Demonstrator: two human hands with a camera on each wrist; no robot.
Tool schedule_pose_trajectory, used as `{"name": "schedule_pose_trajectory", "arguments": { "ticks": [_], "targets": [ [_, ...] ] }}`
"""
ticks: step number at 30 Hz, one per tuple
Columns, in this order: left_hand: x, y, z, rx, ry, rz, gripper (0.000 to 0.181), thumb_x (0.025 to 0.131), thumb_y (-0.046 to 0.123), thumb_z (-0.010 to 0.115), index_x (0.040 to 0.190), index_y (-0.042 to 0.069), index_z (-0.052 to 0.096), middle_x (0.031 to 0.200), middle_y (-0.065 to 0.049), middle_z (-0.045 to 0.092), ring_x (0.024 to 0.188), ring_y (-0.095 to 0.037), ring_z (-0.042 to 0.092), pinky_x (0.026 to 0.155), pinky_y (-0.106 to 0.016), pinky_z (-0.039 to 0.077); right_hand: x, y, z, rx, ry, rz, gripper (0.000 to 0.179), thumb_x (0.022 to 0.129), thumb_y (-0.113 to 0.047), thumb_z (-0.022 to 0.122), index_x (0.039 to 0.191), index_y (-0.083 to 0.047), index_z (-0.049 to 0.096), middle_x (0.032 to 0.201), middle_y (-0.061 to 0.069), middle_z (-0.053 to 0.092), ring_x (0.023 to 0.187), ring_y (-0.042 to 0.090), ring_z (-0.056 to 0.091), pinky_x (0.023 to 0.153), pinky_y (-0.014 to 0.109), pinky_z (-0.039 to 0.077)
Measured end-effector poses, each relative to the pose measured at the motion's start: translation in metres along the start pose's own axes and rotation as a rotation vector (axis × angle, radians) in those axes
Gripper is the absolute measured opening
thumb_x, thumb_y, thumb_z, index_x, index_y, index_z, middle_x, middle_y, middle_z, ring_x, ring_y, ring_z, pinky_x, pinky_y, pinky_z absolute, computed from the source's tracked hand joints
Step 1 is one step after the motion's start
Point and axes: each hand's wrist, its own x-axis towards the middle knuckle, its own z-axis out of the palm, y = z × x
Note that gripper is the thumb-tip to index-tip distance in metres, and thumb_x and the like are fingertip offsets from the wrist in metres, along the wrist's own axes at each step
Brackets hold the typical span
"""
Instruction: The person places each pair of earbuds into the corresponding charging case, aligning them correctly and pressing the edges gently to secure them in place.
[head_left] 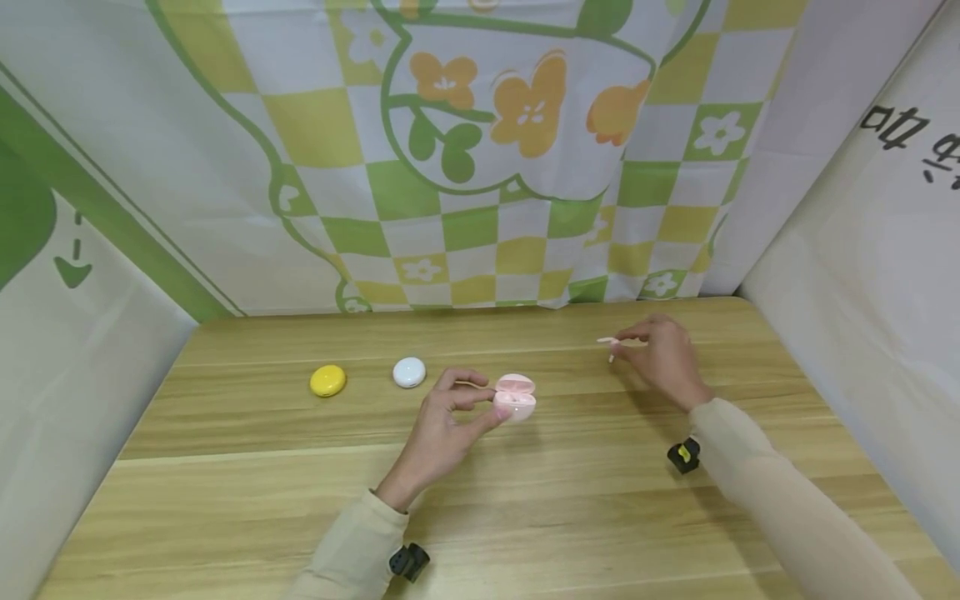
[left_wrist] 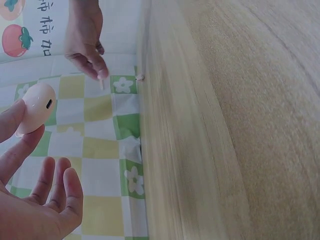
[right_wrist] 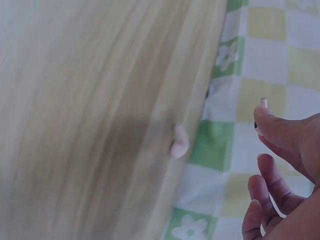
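My left hand (head_left: 442,425) holds a pink, rounded earbud case (head_left: 516,411) between thumb and finger, above the table. Its lid is up, and the left wrist view shows a small dark port (left_wrist: 49,104) on the shell. The other fingers of that hand are loosely bent. Off to the right, my right hand (head_left: 663,357) pinches a pale pink earbud (right_wrist: 264,103) whose stem sticks out past the fingertips; the rest of it is hidden. A second pink earbud (right_wrist: 179,142) lies on the wooden table just below that hand.
A yellow round case (head_left: 327,381) and a white round case (head_left: 408,372), both closed, sit on the wooden table (head_left: 525,517) left of my left hand. Behind the table's far edge hangs a checked, flowered cloth (head_left: 468,229). Pale walls flank both sides.
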Motion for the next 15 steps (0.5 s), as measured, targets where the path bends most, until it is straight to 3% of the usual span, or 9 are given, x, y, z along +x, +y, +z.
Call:
{"name": "schedule_pose_trajectory", "arguments": {
  "ticks": [6, 15],
  "targets": [
    [-0.001, 0.0, 0.0, -0.005, -0.001, 0.003, 0.02, 0.09, 0.017, 0.079, 0.105, 0.004, 0.08, 0.121, -0.008, 0.057, 0.115, -0.026, 0.053, 0.092, -0.048, 0.046, -0.003, -0.021, -0.004, 0.068, -0.006, -0.002, 0.021, 0.079, -0.007, 0.087, 0.098, -0.001, 0.08, 0.102, 0.021, 0.067, 0.095, 0.039, 0.06, 0.083, 0.054, 0.046],
    [-0.001, 0.0, -0.001, -0.003, 0.003, -0.01, 0.02, 0.09, 0.017, 0.08, 0.105, 0.004, 0.08, 0.121, -0.008, 0.057, 0.115, -0.026, 0.053, 0.093, -0.049, 0.046, -0.01, -0.049, -0.007, 0.112, 0.045, -0.174, 0.019, 0.074, -0.002, 0.089, 0.091, -0.001, 0.081, 0.092, 0.015, 0.067, 0.085, 0.032, 0.06, 0.074, 0.043, 0.045]
  ]
}}
